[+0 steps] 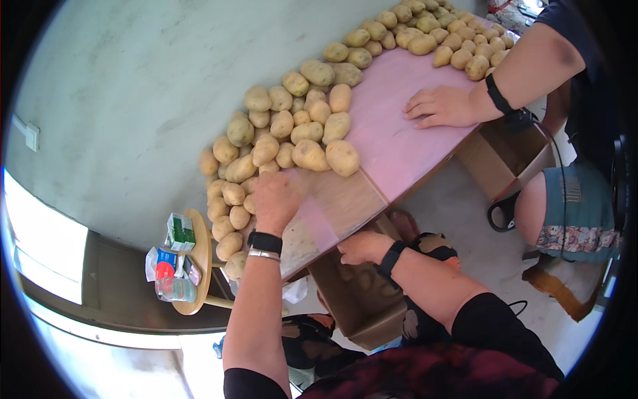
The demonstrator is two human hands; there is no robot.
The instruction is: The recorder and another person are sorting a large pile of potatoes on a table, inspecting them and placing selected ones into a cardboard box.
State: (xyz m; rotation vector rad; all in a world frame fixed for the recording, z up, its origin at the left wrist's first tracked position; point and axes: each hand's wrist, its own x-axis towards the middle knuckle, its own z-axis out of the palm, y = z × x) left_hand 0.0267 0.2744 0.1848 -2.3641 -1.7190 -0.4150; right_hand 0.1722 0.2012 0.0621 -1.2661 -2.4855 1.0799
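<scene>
A long heap of yellow-skinned potatoes lies along the wall side of the table. My left hand reaches in at the near side of this heap, its back towards me and its fingers curled out of sight; whether it grips a potato cannot be seen. Just off the table's front edge is my right hand, fingers bent inward, above an open cardboard box. Nothing shows clearly in that hand. The box stands between my legs, under the table edge. Dark bands circle both my wrists.
The tabletop has a pink cover on its far part. Another person's hand rests flat there, beside more potatoes. A second cardboard box stands below. At left, a round wooden stool carries a glass jar, boxes and a phone.
</scene>
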